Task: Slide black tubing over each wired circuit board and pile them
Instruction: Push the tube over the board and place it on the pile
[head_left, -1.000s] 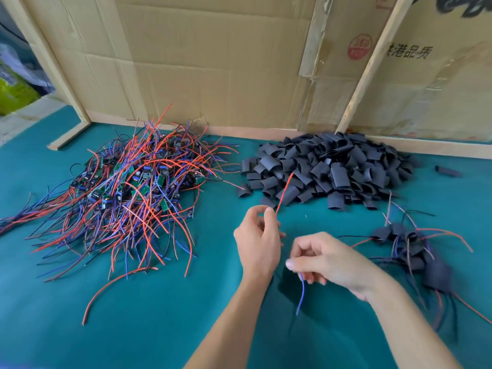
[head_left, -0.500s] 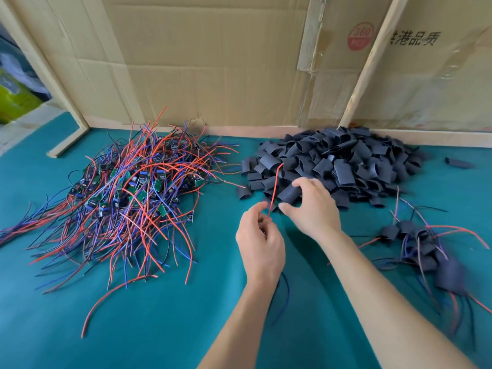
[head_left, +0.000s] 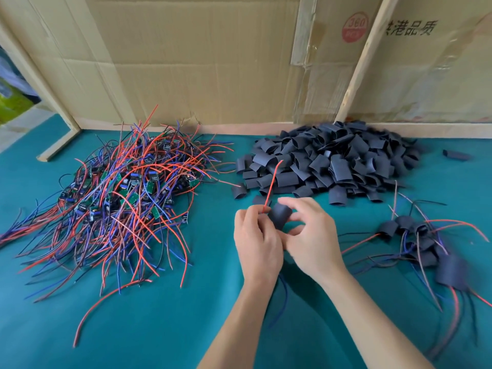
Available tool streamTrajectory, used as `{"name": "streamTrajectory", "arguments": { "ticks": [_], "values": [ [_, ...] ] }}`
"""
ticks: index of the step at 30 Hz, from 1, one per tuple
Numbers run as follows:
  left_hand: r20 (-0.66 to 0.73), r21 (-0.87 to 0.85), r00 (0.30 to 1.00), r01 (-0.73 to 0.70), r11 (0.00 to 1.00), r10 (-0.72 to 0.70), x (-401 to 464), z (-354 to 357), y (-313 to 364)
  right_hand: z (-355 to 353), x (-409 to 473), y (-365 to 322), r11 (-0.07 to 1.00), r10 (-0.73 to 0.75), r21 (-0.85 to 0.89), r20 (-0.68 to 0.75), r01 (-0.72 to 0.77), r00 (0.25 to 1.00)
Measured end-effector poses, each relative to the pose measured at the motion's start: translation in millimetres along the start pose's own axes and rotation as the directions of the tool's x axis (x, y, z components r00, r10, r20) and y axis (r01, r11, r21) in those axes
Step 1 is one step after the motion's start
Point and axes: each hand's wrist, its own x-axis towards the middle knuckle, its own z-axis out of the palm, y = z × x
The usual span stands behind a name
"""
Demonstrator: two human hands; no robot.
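Teal cloth tabletop (head_left: 165, 328), backed by flattened cardboard sheets (head_left: 213, 62) propped upright on pale wooden battens (head_left: 364, 59). Far left: tangled heap of wired circuit boards (head_left: 125, 198), red, blue and black leads splaying toward the near edge. Far centre: mound of cut black tubing pieces (head_left: 340, 163) against the cardboard, one stray piece (head_left: 456, 155) off to the right. Right: small pile of sleeved boards (head_left: 415, 241), wires trailing outward.

Mid-table, above bare cloth between the heaps: left hand (head_left: 257, 243) curled, pinching a red wire (head_left: 271, 186) that points up and away, slightly rightward; board itself hidden in the fist, blue leads hanging below the wrist. Right hand (head_left: 311, 235) touching the left, thumb and fingers pinching one black tube (head_left: 279, 215), long axis tilted, running up-left. Open cloth in front of both forearms and between the heaps.
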Motion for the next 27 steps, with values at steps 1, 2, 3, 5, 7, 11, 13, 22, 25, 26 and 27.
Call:
{"name": "streamTrajectory", "arguments": {
  "ticks": [1, 2, 3, 5, 7, 11, 13, 22, 25, 26, 27],
  "values": [
    [0.002, -0.008, 1.000, 0.004, 1.000, -0.004, 0.1, 0.0, -0.7, 1.2, -0.4, -1.5, 1.000, -0.001, 0.023, 0.020, 0.001, 1.000],
    [0.013, -0.021, 1.000, 0.012, 1.000, -0.012, 0.4, 0.1, -1.4, 0.7, 0.2, -2.7, 0.998, 0.008, 0.057, 0.048, -0.010, 0.999],
    [0.028, -0.034, 0.999, 0.026, 0.999, -0.025, 0.8, 0.4, -2.1, -1.5, 1.6, -3.1, 0.993, 0.031, 0.112, 0.092, -0.041, 0.995],
    [0.048, -0.049, 0.997, 0.059, 0.997, -0.056, 1.2, 1.6, -3.9, -11.3, 4.3, -2.2, 0.947, 0.103, 0.277, 0.222, -0.164, 0.970],
    [0.066, -0.063, 0.994, 0.095, 0.994, -0.091, 1.4, 2.2, -5.4, -22.5, 7.5, 0.5, 0.857, 0.151, 0.426, 0.331, -0.290, 0.931],
    [0.126, -0.124, 0.987, 0.115, 0.986, -0.099, -0.5, 1.8, -6.1, -27.3, 8.8, 2.6, 0.802, 0.148, 0.505, 0.348, -0.318, 0.926],
    [0.132, -0.147, 0.986, 0.119, 0.982, -0.100, -0.6, 1.6, -7.0, -24.5, 7.4, 2.9, 0.810, 0.138, 0.495, 0.359, -0.314, 0.923],
    [0.187, -0.072, 0.982, 0.030, 0.997, -0.017, -2.2, 1.7, -6.5, -53.4, 19.1, -3.6, 0.788, 0.227, 0.596, -0.051, -0.153, 0.973],
    [0.241, -0.013, 0.970, -0.021, 1.000, 0.024, -3.1, 5.0, -6.6, -70.4, 23.8, -2.9, 0.746, 0.249, 0.666, -0.260, -0.013, 0.933],
    [0.256, 0.002, 0.966, -0.039, 0.999, 0.037, -3.4, 6.0, -6.6, -74.2, 24.8, -2.7, 0.742, 0.254, 0.670, -0.307, 0.019, 0.917],
    [0.271, 0.010, 0.961, -0.052, 0.999, 0.047, -3.9, 6.5, -6.3, -76.2, 25.6, -2.7, 0.742, 0.256, 0.669, -0.343, 0.044, 0.904]
  ]
}}
